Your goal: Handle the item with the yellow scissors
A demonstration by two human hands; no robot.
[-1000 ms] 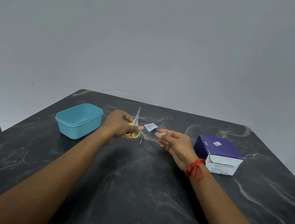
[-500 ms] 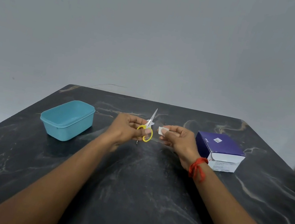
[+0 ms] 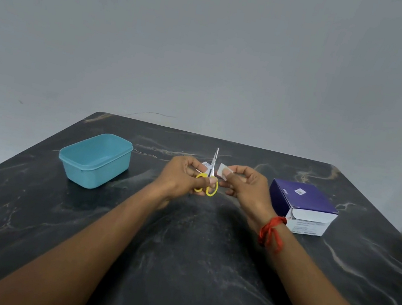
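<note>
Far left: teal plastic tub, lid off, sits on the dark marbled surface, well apart from the hands.

Centre: left hand raised above the surface, fingers curled through the yellow loops of small scissors; blades point up and away, nearly closed. Just beside the blades, right hand pinches a small white packet between thumb and fingertips, its free edge turned toward the blades. A second bit of white shows behind the blades; cannot tell what it is. Red thread tied round the right wrist.

Right: purple and white carton on the surface, near the right hand, not touching.

Judgement on the cut: packet edge should be held taut and square to the blades, fingertips kept back from the line, blades opened only a little, and just the margin snipped so the contents stay whole.

Writing: the carton's white front carries printed lines and a small top sticker, too blurred to read. No brand legible.
</note>
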